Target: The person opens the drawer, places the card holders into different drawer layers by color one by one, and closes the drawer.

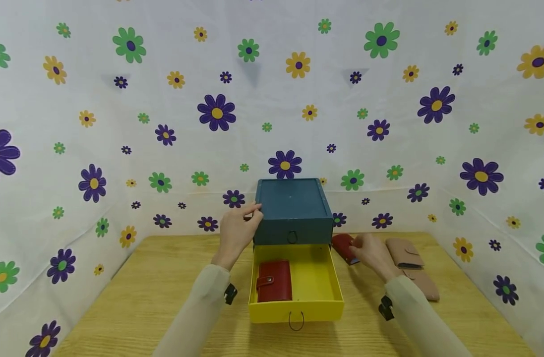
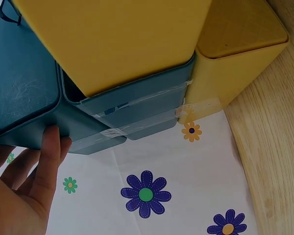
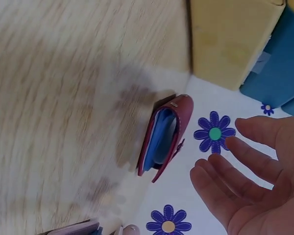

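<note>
A small two-tier drawer box has a teal top (image 1: 294, 198) and a yellow drawer (image 1: 296, 312) pulled out below it. A red snap-strap card wallet (image 1: 276, 281) lies in the drawer's left half. My left hand (image 1: 239, 230) touches the teal section's left edge with nearly straight fingers (image 2: 50, 152). To the right of the box, a second red card wallet (image 3: 169, 129) with bluish sleeves inside rests on the table. Close to that wallet is my right hand (image 3: 255, 171), fingers spread and slightly bent; a gap separates them from it in the right wrist view.
Two beige-pink card wallets (image 1: 404, 253) lie on the wooden table (image 1: 164, 297) at the right, one partly behind the other. A flower-printed white cloth (image 1: 187, 163) hangs behind and along both sides. Wire loops (image 1: 296, 322) serve as drawer pulls.
</note>
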{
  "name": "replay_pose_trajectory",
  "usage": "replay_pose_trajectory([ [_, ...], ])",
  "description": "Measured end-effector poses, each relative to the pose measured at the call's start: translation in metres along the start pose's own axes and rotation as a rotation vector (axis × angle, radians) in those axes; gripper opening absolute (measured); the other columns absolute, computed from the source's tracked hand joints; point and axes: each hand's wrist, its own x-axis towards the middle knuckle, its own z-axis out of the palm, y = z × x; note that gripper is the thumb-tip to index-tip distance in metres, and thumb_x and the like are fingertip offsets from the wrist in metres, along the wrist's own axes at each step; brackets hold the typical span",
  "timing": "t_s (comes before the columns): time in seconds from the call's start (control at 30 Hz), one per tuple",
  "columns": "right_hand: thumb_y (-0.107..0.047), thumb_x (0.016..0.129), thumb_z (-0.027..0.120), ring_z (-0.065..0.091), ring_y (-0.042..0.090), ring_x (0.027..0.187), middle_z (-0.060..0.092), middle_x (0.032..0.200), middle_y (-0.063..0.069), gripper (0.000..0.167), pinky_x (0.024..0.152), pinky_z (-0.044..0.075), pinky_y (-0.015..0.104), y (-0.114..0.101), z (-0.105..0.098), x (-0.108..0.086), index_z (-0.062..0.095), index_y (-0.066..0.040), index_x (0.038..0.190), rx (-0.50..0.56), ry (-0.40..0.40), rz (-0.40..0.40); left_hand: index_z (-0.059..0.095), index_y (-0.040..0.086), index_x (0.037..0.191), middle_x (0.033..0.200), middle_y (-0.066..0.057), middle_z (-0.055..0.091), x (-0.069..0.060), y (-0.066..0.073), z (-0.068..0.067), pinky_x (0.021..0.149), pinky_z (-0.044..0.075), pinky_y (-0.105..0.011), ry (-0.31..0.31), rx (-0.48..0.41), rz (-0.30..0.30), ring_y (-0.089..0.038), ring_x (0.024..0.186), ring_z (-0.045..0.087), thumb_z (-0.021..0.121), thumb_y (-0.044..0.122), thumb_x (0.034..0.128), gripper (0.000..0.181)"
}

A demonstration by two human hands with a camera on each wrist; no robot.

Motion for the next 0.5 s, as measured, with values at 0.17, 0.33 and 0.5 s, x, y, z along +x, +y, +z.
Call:
replay_pose_trajectory([
  [0.17,-0.015,0.091,0.062,0.06,0.022,0.075,0.07,0.097,0.019,0.029,0.067,0.055,0.034,0.002,0.005,0.008,0.067,0.008,0.107,-0.013,-0.034,0.038,0.072,0.015,0.119,0.127,-0.009,0.067,0.0,0.001,-0.001,0.055,0.053,-0.025,-0.008,-0.01,-0.008,-0.024,0.086,0.074,0.056,0.026,0.0947,0.032],
  [0.33,-0.015,0.09,0.064,0.059,0.023,0.078,0.07,0.101,0.02,0.031,0.071,0.055,0.034,0.006,0.013,0.013,0.066,0.008,0.111,-0.001,-0.046,0.064,0.072,0.014,0.119,0.128,-0.009,0.066,-0.002,0.002,-0.001,0.05,0.051,-0.024,-0.01,-0.011,-0.013,-0.023,0.085,0.074,0.056,0.025,0.0946,0.032],
  [0.5,-0.017,0.088,0.068,0.059,0.024,0.079,0.07,0.098,0.017,0.032,0.077,0.053,0.038,0.007,0.016,0.016,0.067,0.006,0.111,-0.037,-0.059,0.054,0.072,0.014,0.119,0.128,-0.009,0.066,-0.001,0.002,-0.001,0.043,0.043,-0.023,-0.004,-0.01,-0.008,-0.023,0.078,0.073,0.056,0.025,0.0944,0.032],
])
